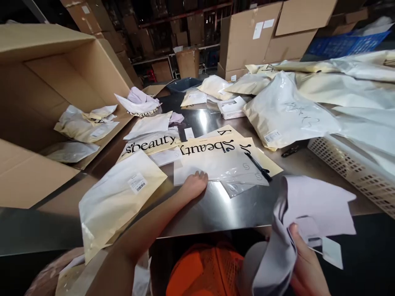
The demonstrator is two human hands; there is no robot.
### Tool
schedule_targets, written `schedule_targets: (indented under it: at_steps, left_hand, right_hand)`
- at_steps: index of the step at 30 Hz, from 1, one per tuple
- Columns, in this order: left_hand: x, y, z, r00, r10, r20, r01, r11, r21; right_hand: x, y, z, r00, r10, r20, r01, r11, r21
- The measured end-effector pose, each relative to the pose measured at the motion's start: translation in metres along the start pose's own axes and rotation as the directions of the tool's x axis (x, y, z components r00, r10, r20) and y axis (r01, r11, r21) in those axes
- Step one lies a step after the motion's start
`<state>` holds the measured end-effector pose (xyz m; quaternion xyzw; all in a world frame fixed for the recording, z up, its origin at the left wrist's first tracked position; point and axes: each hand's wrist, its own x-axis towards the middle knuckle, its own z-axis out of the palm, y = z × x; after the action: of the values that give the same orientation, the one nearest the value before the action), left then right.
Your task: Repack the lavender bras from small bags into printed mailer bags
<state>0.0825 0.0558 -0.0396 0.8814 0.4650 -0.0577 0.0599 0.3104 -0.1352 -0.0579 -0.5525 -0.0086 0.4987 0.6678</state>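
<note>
My left hand (195, 184) is at the near edge of a flat plastic bag (212, 162) printed "sbeauty", its fingers curled onto that edge. More printed bags lie under and beside this one, and a black pen (258, 166) rests across its right side. At the lower right, my right hand (308, 259) grips a folded lavender garment (319, 203), thumb on top. A white hang tag (332, 252) dangles from the garment on a string. The garment's lower folds hang past the table's front edge.
A large open carton (101, 74) with packed bags stands at the left. A filled bag with a barcode label (120, 193) lies near my left arm. Filled bags (290, 111) crowd the right, by a white perforated basket (352, 168). A small white basket (233, 109) sits behind.
</note>
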Motion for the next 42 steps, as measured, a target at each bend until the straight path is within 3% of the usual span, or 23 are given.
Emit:
schedule_targets:
  at_steps: [4, 7, 11, 13, 17, 23, 28, 37, 42]
  left_hand:
    - [0.003, 0.005, 0.0, 0.998, -0.029, 0.05, 0.027, 0.999, 0.043]
    - [0.002, 0.005, -0.007, 0.998, -0.034, 0.06, 0.031, 0.998, 0.057]
    - [-0.004, 0.008, -0.015, 0.998, -0.03, 0.051, 0.026, 0.997, 0.066]
    - [-0.008, 0.015, -0.019, 0.999, -0.019, 0.043, 0.016, 0.998, 0.067]
    - [-0.017, 0.032, -0.025, 0.998, 0.057, 0.038, -0.059, 0.996, 0.063]
    - [-0.028, 0.045, -0.027, 0.973, 0.225, 0.052, -0.228, 0.971, 0.066]
    - [-0.036, 0.048, -0.034, 0.971, 0.237, 0.043, -0.239, 0.968, 0.076]
    - [-0.041, 0.062, -0.045, 0.923, 0.361, 0.132, -0.369, 0.928, 0.048]
    - [-0.043, 0.068, -0.053, 0.898, 0.428, 0.1, -0.43, 0.903, -0.001]
  right_hand:
    - [-0.004, -0.002, 0.002, 0.993, 0.061, -0.101, -0.045, 0.988, 0.149]
    - [-0.009, 0.002, 0.01, 0.996, 0.066, -0.057, -0.057, 0.987, 0.15]
    - [-0.013, 0.005, 0.017, 0.986, 0.156, 0.057, -0.162, 0.978, 0.133]
    - [-0.014, 0.006, 0.021, 0.957, 0.225, 0.183, -0.246, 0.964, 0.098]
    - [-0.017, 0.008, 0.039, 0.831, 0.338, 0.442, -0.352, 0.935, -0.052]
    - [-0.022, 0.003, 0.062, 0.828, 0.332, 0.452, -0.364, 0.931, -0.018]
    - [-0.026, -0.002, 0.056, 0.86, 0.31, 0.406, -0.321, 0.946, -0.042]
    - [-0.028, 0.007, 0.048, 0.922, 0.287, 0.261, -0.304, 0.952, 0.028]
    - [-0.025, 0.009, 0.028, 0.878, 0.379, 0.294, -0.386, 0.922, -0.038]
